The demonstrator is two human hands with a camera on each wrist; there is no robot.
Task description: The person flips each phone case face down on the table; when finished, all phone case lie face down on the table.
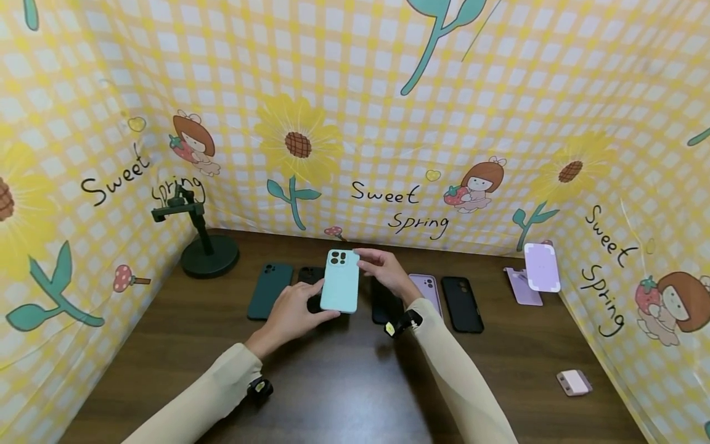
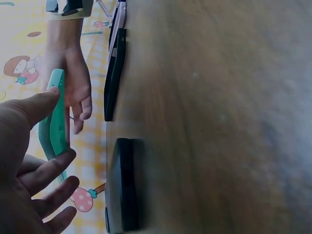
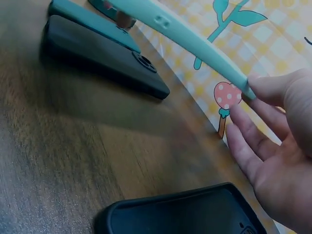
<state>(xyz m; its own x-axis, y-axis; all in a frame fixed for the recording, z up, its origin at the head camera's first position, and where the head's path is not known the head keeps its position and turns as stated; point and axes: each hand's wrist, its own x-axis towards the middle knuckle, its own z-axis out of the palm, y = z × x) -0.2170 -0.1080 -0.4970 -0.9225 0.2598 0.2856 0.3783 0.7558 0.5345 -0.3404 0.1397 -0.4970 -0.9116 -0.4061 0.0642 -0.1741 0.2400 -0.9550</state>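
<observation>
Both hands hold a mint-green phone case (image 1: pixel 340 283) above the back of the table, its camera cutouts at the top. My left hand (image 1: pixel 294 311) grips its lower left, thumb on one edge and fingertips on the other in the left wrist view. At the upper right corner, my right hand (image 1: pixel 386 269) pinches the case between thumb and fingers. A dark teal case (image 1: pixel 270 293) lies left of it. One black case (image 1: pixel 310 275) is partly hidden behind the left hand. Another black case (image 1: pixel 384 303), partly covered by the right hand, shows its hollow side in the right wrist view.
Right of the hands lie a lilac case (image 1: pixel 426 287) and a black case (image 1: pixel 463 305). A dark green stand (image 1: pixel 209 256) is at back left, a lilac phone stand (image 1: pixel 542 266) at back right. A white charger plug (image 1: pixel 574 383) lies front right. Checked cloth (image 1: pixel 366 154) surrounds the table.
</observation>
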